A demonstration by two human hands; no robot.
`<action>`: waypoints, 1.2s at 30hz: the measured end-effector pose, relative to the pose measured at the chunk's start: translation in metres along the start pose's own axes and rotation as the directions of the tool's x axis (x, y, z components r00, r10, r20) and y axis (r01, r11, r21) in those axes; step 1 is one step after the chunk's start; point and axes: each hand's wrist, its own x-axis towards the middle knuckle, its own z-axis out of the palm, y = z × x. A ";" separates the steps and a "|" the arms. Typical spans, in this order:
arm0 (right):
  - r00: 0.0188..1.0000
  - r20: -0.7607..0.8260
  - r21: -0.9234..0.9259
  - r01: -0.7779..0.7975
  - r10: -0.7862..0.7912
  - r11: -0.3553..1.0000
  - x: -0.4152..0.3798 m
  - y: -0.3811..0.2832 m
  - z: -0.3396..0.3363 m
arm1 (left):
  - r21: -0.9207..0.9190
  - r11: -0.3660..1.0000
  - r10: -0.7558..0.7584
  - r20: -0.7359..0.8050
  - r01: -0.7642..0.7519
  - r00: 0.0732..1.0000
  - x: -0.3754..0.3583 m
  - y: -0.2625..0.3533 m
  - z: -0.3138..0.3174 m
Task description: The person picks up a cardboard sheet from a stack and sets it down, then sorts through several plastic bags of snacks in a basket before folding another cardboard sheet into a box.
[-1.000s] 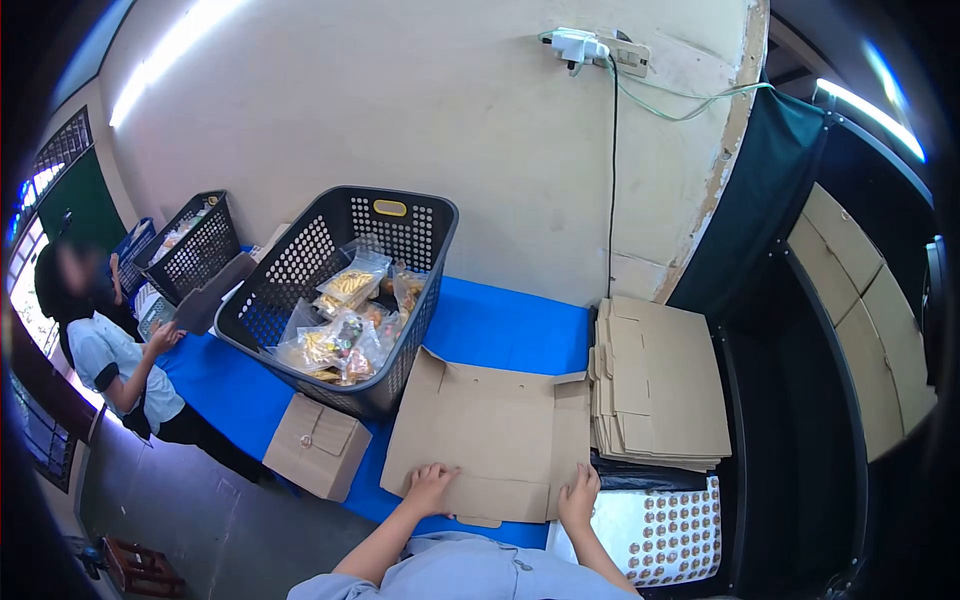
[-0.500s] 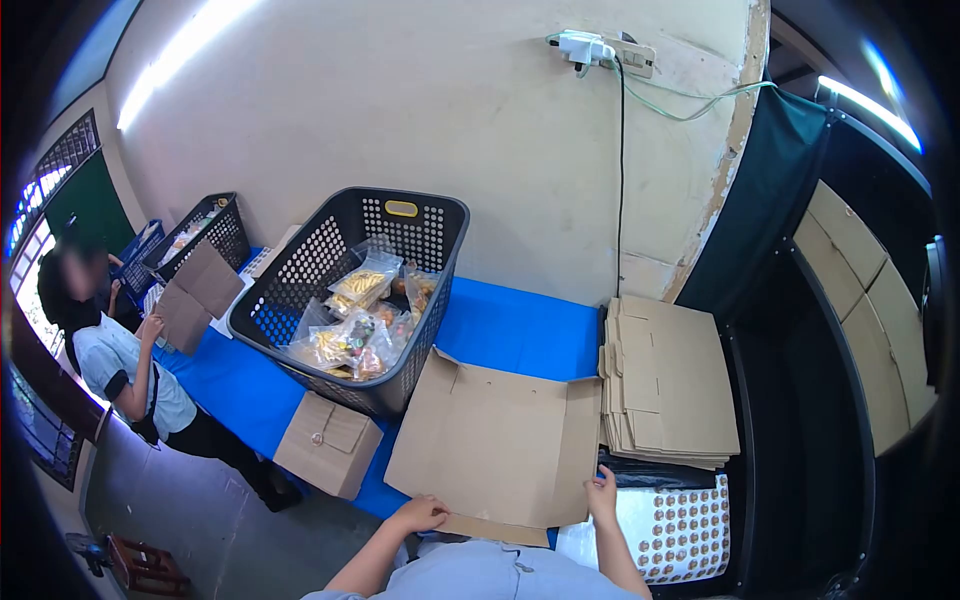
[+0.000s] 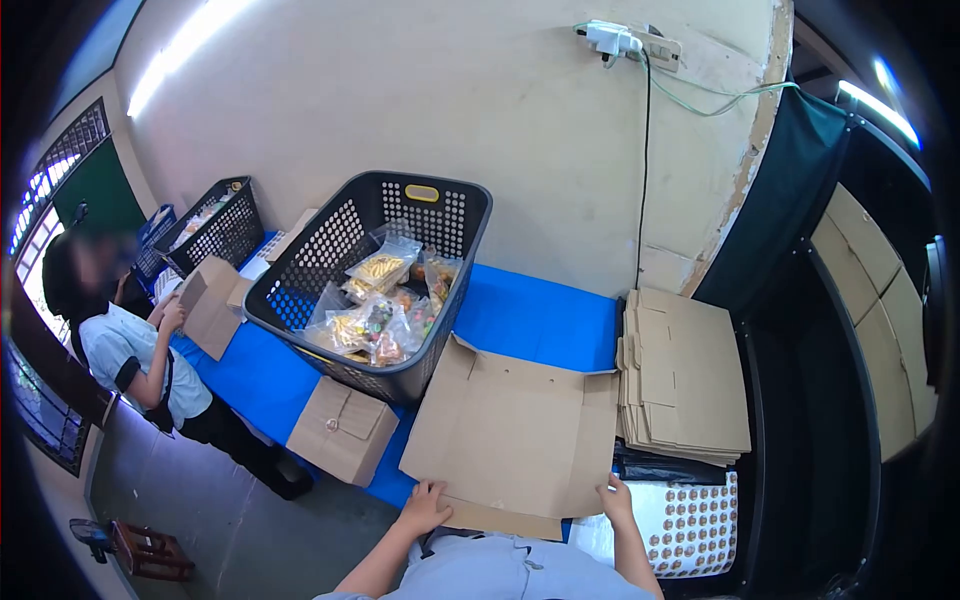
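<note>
An unfolded cardboard box [image 3: 515,430] lies in front of me on the blue-covered table, its far and right flaps partly raised. My left hand [image 3: 424,508] holds the near left corner, with the fingers bent over the edge. At the near right corner, my right hand [image 3: 616,497] pinches the right flap between thumb and fingers. Left of the sheet stands a closed cardboard box [image 3: 342,432] with a round sticker on its front. Behind these, a dark grey basket [image 3: 368,185] holds several clear bags of snacks [image 3: 380,270].
Folded cardboard boxes [image 3: 690,375] are stacked at the right, behind a sheet of round stickers [image 3: 690,525]. At the left, another person [image 3: 145,360] handles a cardboard box [image 3: 212,305]. A second basket [image 3: 222,225] stands further off along the wall.
My left hand has shifted along the near edge to the corner, and my right hand has closed on the right flap. The other person has turned their cardboard. My view has shifted slightly.
</note>
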 end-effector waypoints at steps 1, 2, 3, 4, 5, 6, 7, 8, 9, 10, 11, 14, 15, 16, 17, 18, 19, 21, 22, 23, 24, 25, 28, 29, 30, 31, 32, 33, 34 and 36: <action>0.997 0.021 0.013 -0.080 0.079 0.997 -0.004 -0.013 -0.003 | 0.024 1.000 -0.002 -0.056 0.003 0.998 -0.004 0.000 0.003; 0.987 0.042 0.026 -0.157 0.156 0.987 -0.006 -0.019 -0.002 | 0.025 1.000 -0.009 -0.053 0.010 0.999 -0.005 0.001 0.005; 0.986 0.095 0.129 -0.147 0.135 0.981 -0.001 -0.008 -0.001 | 0.064 0.996 -0.062 -0.033 0.064 0.997 -0.004 0.002 0.006; 0.986 0.098 0.128 -0.147 0.135 0.981 -0.003 -0.007 0.002 | 0.103 0.988 -0.116 -0.017 0.117 0.993 -0.002 0.004 0.005; 0.996 0.030 0.039 -0.083 0.082 0.996 -0.005 -0.007 0.006 | 0.101 0.988 -0.120 -0.019 0.121 0.993 0.000 0.005 0.004; 0.999 -0.033 -0.054 -0.021 0.020 0.998 -0.006 -0.007 0.009 | 0.107 0.980 -0.173 0.022 0.169 0.985 0.002 0.007 0.000; 1.000 -0.028 -0.059 -0.016 0.014 0.998 -0.006 -0.003 0.011 | 0.114 0.969 -0.225 0.061 0.217 0.972 0.003 0.008 -0.001; 0.999 -0.016 -0.112 0.029 -0.031 0.993 -0.006 0.004 0.015 | 0.108 0.969 -0.229 0.055 0.223 0.972 0.004 0.008 0.000; 0.997 -0.001 -0.165 0.075 -0.076 0.983 -0.006 0.003 0.017 | 0.107 0.965 -0.247 0.065 0.239 0.967 0.004 0.008 0.002; 0.996 0.005 -0.168 0.084 -0.084 0.982 -0.006 0.001 0.019 | 0.106 0.961 -0.263 0.075 0.255 0.962 0.006 0.007 0.003; 0.992 -0.022 -0.269 0.111 -0.122 0.957 -0.008 0.000 0.022 | 0.100 0.960 -0.267 0.067 0.260 0.961 0.008 0.005 0.005; 0.985 -0.017 -0.332 0.159 -0.174 0.930 -0.019 -0.018 0.025 | -0.049 0.961 -0.267 0.098 0.273 0.959 0.011 -0.001 0.006; 0.972 -0.056 -0.193 0.214 -0.228 0.958 -0.020 -0.019 0.027 | -0.067 0.962 -0.260 0.087 0.266 0.962 0.012 -0.001 0.005; 0.956 -0.102 -0.049 0.270 -0.274 0.962 -0.022 -0.022 0.029 | -0.084 0.962 -0.253 0.077 0.259 0.964 0.016 -0.001 0.003; 0.987 -0.064 0.157 0.157 -0.149 0.975 -0.032 -0.051 0.025 | -0.079 0.962 -0.254 0.074 0.260 0.964 0.018 0.001 0.001; 0.988 -0.058 0.163 0.153 -0.145 0.975 -0.030 -0.040 0.028 | -0.021 0.963 -0.266 0.083 0.269 0.960 0.018 0.004 0.001; 0.987 -0.107 0.224 0.141 -0.119 0.964 -0.020 -0.025 0.030 | 0.035 0.961 -0.275 0.081 0.273 0.958 0.022 0.005 -0.004; 0.990 -0.137 0.208 0.051 -0.023 0.977 -0.005 -0.008 0.025 | 0.062 0.969 -0.241 0.011 0.240 0.970 0.025 0.006 -0.006; 0.988 -0.149 0.213 0.064 -0.032 0.975 0.001 0.009 0.024 | 0.087 0.974 -0.204 -0.037 0.207 0.978 0.027 0.007 -0.005; 1.000 0.010 0.134 -0.015 0.014 0.991 0.010 0.031 0.025 | 0.067 0.973 -0.219 -0.008 0.219 0.976 0.031 0.007 -0.006; 0.983 0.164 0.040 -0.086 0.079 0.995 0.014 0.045 0.024 | 0.067 0.976 -0.206 -0.009 0.207 0.978 0.033 0.006 -0.005; 0.942 0.297 0.114 -0.196 0.155 0.974 0.009 0.046 0.025 | 0.046 0.971 -0.236 0.034 0.235 0.971 0.035 0.004 -0.004; 0.909 0.355 0.306 -0.335 0.220 0.891 -0.004 0.037 0.029 | 0.050 0.960 -0.277 0.075 0.274 0.958 0.040 0.001 -0.005; 0.907 0.359 0.304 -0.339 0.222 0.890 -0.003 0.031 0.026 | 0.051 0.965 -0.262 0.057 0.259 0.963 0.039 0.000 -0.005; 0.902 0.364 0.298 -0.350 0.233 0.888 -0.003 0.028 0.022 | 0.052 0.967 -0.250 0.046 0.248 0.967 0.037 -0.001 -0.003; 0.894 0.372 0.292 -0.366 0.248 0.884 -0.002 0.024 0.015 | 0.024 0.972 -0.233 0.041 0.233 0.972 0.037 -0.004 -0.002; 0.892 0.373 0.292 -0.375 0.256 0.880 0.000 0.027 0.013 | 0.027 0.972 -0.235 0.049 0.234 0.971 0.038 -0.007 -0.001; 0.880 0.389 0.270 -0.392 0.273 0.879 0.002 0.031 0.011 | 0.026 0.969 -0.246 0.080 0.245 0.966 0.038 -0.008 -0.001; 0.871 0.402 0.246 -0.401 0.283 0.883 0.006 0.033 0.009 | 0.021 0.967 -0.254 0.102 0.253 0.962 0.041 -0.007 -0.001; 0.887 0.389 0.256 -0.362 0.248 0.896 0.003 0.026 0.006 | 0.007 0.969 -0.248 0.095 0.248 0.964 0.041 -0.006 -0.003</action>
